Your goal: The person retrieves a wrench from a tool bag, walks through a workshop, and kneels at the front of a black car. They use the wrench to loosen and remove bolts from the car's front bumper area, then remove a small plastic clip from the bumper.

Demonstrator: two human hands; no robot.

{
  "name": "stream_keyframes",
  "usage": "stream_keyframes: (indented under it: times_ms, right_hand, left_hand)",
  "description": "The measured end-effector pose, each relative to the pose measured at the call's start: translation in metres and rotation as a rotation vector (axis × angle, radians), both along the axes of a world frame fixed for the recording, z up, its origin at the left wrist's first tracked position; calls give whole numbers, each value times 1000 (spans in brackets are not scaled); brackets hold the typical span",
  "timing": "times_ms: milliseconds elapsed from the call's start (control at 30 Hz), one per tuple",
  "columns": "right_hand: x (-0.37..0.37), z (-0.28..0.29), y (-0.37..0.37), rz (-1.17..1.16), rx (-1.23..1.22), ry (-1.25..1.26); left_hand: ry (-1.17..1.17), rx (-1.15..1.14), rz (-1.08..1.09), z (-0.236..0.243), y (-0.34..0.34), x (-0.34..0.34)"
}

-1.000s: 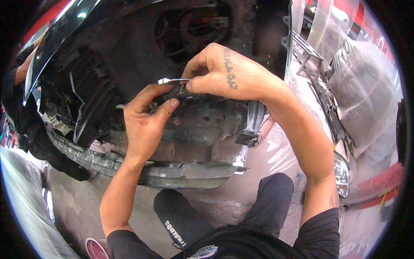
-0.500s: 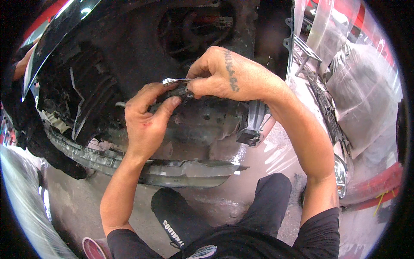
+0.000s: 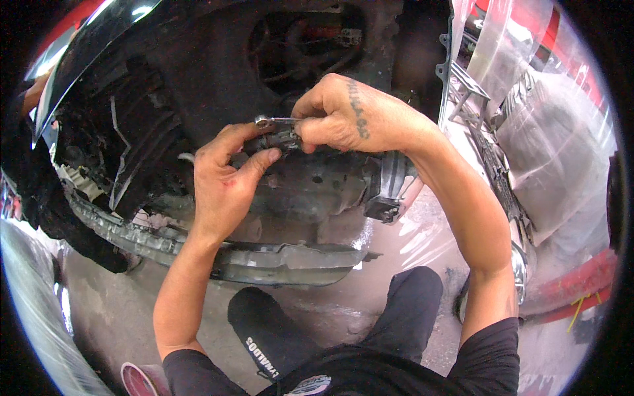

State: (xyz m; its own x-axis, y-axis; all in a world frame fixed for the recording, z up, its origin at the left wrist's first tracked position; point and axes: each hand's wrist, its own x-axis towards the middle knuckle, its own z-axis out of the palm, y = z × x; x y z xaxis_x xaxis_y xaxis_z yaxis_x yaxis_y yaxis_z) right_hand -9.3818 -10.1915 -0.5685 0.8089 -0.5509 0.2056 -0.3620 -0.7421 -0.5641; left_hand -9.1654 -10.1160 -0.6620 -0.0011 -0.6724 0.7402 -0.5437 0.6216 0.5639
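My left hand (image 3: 223, 185) is closed round a small black part (image 3: 281, 140), which looks like a plastic-and-metal fitting; its exact kind I cannot make out. Thumb and fingers grip it from the left. A shiny metal wrench (image 3: 263, 121) with a round ring head lies just above that part. My right hand (image 3: 360, 117) pinches the wrench's shank, its fingers curled beside the part's right end. Fingers hide the rest of the shank. Both hands are raised in front of the car's stripped front end (image 3: 198, 79).
A metal bumper beam (image 3: 284, 264) curves below my hands. A dark bracket (image 3: 384, 198) juts out at right. Another person's dark-clothed leg (image 3: 92, 241) is at far left. Plastic-covered parts (image 3: 541, 158) and a headlight (image 3: 518, 270) lie right. A reddish bucket (image 3: 142, 379) stands lower left.
The wrench's head has turned, so its ring now shows more. Both hands have shifted slightly right, and more of the black part shows between them.
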Motion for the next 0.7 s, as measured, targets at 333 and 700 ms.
stream_keyframes:
  times_ms: [333, 700]
  right_hand:
    - [8, 4, 0, -25, 63, 88]
    - [15, -7, -10, 51, -123, 77]
  left_hand:
    - [-61, -112, -31, 1, -4, 1]
    - [-69, -126, 20, -2, -6, 2]
